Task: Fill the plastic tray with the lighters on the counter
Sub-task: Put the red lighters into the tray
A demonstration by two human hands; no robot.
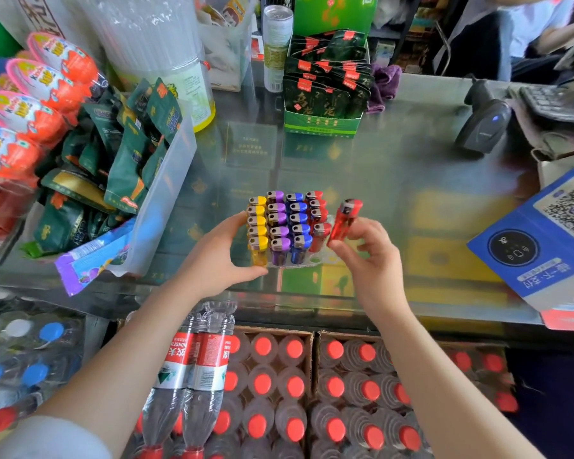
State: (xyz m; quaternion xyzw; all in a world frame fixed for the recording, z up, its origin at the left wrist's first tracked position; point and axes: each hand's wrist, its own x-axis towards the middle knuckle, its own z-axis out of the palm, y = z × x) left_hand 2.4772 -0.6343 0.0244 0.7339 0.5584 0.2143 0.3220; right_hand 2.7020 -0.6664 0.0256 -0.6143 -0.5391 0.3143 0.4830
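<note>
A clear plastic tray [315, 261] stands on the glass counter, holding upright lighters [284, 223] in rows of yellow, purple, blue and red. My left hand [221, 255] grips the tray's left side beside the yellow row. My right hand [368, 251] pinches a single red lighter [344, 220] by its base, tilted, just right of the red row and above the tray's near right corner. Open holes show at the tray's front right edge.
A clear bin of green snack packets [166, 193] sits left of the tray. A green display box [323, 91] and a can [276, 48] stand behind it. A barcode scanner [486, 124] and a blue QR sign [550, 233] lie right. Bottled water crates [279, 385] sit below the counter.
</note>
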